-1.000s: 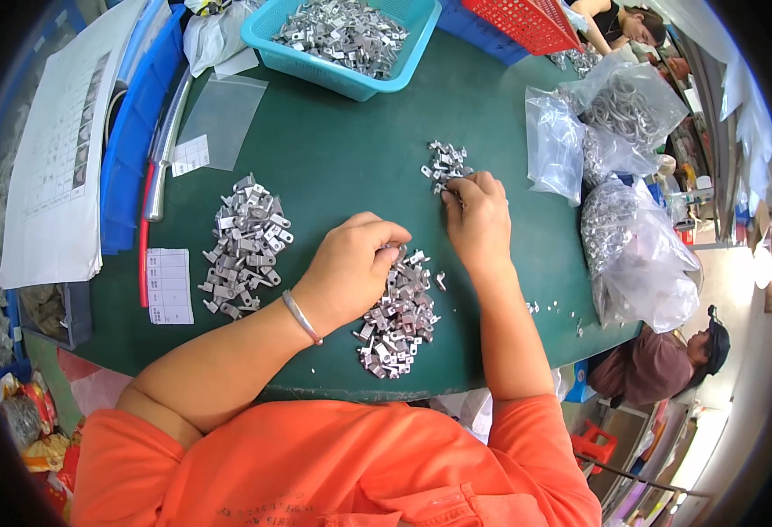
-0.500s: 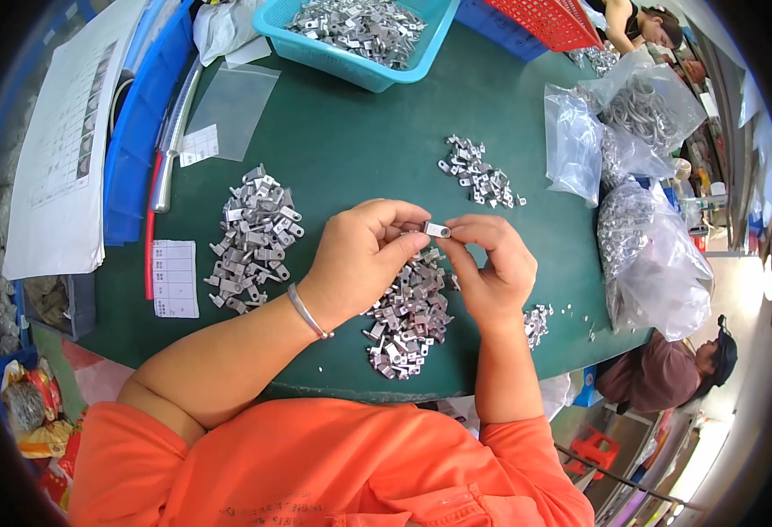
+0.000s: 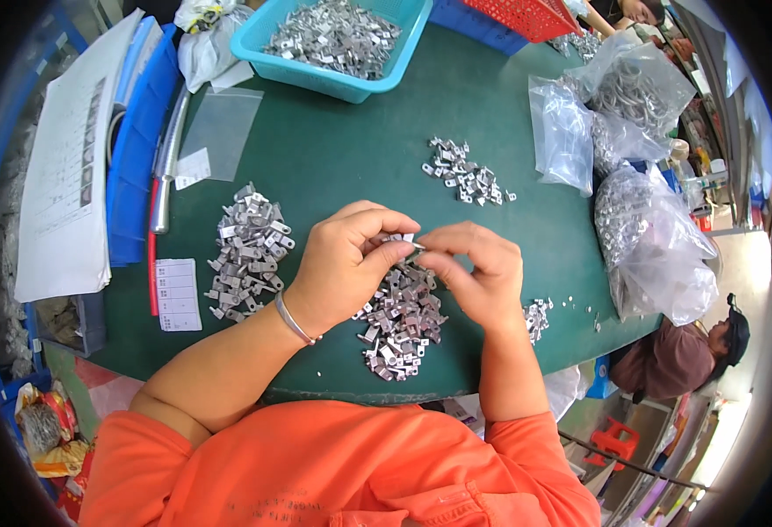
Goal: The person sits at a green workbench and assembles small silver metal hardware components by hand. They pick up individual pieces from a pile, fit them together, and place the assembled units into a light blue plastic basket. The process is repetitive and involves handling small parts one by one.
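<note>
Between my two hands is a small silver metal bracket [image 3: 401,238], partly covered by the fingers. My left hand [image 3: 344,261], with a bangle on its wrist, pinches it between thumb and fingers. From the other side my right hand [image 3: 481,268] closes its thumb and fingertips on its right end. Just below both hands lies a middle heap of similar brackets [image 3: 401,321]. To the left is a second heap of brackets [image 3: 247,250], and a smaller pile [image 3: 467,171] lies beyond my right hand. A few more small parts [image 3: 537,320] are beside my right wrist.
A turquoise basket [image 3: 320,77] full of metal parts stands at the far side of the green table [image 3: 351,140]. Plastic bags of parts [image 3: 649,241] line the right. Papers [image 3: 74,167], a blue bin [image 3: 140,149] and a metal tube [image 3: 168,167] are at left. Two people are nearby.
The bracket has turned between my fingers and now shows less of its flat face. My right fingertips have closed in over it. The whole view has shifted slightly.
</note>
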Available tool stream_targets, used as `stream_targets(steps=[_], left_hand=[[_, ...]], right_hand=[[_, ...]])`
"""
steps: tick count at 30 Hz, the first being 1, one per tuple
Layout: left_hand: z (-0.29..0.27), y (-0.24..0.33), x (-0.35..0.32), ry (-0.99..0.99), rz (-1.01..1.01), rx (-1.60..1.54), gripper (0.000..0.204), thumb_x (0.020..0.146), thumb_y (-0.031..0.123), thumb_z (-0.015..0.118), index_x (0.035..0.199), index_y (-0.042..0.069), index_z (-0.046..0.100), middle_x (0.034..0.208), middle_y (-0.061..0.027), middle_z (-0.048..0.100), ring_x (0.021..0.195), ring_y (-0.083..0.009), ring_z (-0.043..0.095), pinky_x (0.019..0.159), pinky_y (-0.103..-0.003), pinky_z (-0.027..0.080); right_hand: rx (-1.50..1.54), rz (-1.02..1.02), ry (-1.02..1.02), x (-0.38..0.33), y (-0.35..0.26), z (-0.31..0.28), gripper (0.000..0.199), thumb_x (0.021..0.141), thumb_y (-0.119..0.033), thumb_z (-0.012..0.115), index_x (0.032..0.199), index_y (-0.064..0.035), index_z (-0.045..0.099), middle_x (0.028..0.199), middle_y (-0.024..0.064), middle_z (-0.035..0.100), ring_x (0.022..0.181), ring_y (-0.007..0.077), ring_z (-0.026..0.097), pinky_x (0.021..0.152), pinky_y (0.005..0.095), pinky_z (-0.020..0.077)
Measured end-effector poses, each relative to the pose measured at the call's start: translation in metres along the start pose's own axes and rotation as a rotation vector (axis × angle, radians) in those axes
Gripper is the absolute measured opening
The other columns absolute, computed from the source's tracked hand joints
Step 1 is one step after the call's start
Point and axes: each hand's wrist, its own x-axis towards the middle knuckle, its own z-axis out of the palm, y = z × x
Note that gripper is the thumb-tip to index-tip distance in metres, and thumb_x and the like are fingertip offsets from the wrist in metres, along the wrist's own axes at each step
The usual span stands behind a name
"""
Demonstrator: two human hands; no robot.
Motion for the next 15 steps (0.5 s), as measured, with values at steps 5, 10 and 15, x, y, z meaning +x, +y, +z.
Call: stream_targets(steps=[5, 10, 15], left_hand=[[-0.052, 0.05, 0.01, 0.181, 0.18, 0.533, 0.013, 0.079, -0.004, 0.066, 0.092, -0.001, 0.064, 0.087, -0.0077, 0.062, 0.074, -0.0143, 0.061, 0.065, -0.025, 0.049], [-0.11, 0.052, -0.017, 0.105, 0.004, 0.797, 0.008, 0.077, -0.003, 0.065, 0.085, -0.003, 0.062, 0.084, -0.0161, 0.061, 0.079, -0.0343, 0.06, 0.071, -0.038, 0.048], [-0.122, 0.035, -0.029, 0.152, -0.02, 0.759, 0.009, 0.079, -0.003, 0.066, 0.088, -0.001, 0.066, 0.083, -0.0076, 0.06, 0.072, -0.0169, 0.059, 0.065, -0.027, 0.047]], right_hand=[[-0.536, 0.154, 0.11, 0.03, 0.037, 0.004, 0.018, 0.079, -0.006, 0.066, 0.097, -0.0033, 0.063, 0.085, 0.0139, 0.059, 0.084, 0.0348, 0.058, 0.071, 0.0448, 0.0477], [-0.427, 0.178, 0.11, 0.037, 0.059, -0.002, 0.003, 0.081, -0.005, 0.063, 0.082, -0.0019, 0.064, 0.08, 0.0161, 0.061, 0.076, 0.0362, 0.06, 0.066, 0.0416, 0.0484], [0.62, 0.825, 0.029, 0.033, 0.021, -0.012, 0.015, 0.091, -0.016, 0.063, 0.094, -0.0007, 0.064, 0.084, 0.0061, 0.068, 0.07, 0.0109, 0.064, 0.058, 0.0242, 0.0507]])
